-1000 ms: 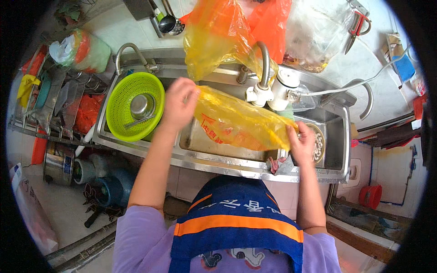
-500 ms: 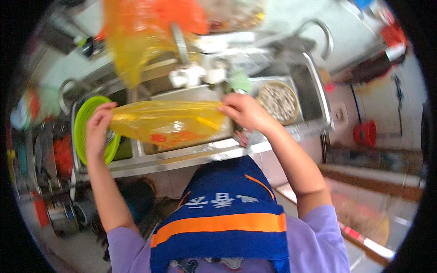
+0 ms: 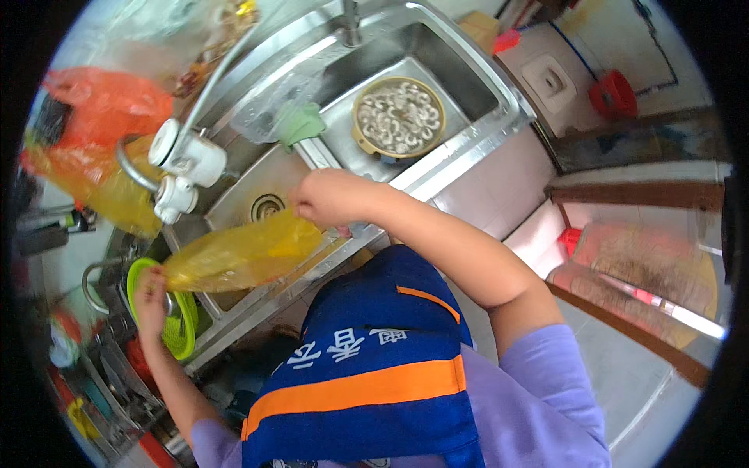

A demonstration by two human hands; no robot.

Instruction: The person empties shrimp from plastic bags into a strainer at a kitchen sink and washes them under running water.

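— Hands?
— Left hand (image 3: 152, 300) seems to be pinching one end of a translucent yellow plastic bag (image 3: 243, 253); right hand (image 3: 331, 199) is gripping the other.
— Bag?
— Hanging over the silvery metal sink (image 3: 460, 151).

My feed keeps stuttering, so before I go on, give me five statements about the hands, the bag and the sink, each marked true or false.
1. The left hand and the right hand both hold the yellow bag. True.
2. A round tan bowl of pale curled pieces sits in the sink. True.
3. The yellow bag lies inside the tan bowl. False: it is stretched between the two hands.
4. A green colander is partly hidden behind the left hand. True.
5. The right hand grips the tan bowl's rim. False: its fingers hold one end of the yellow bag, apart from the bowl.
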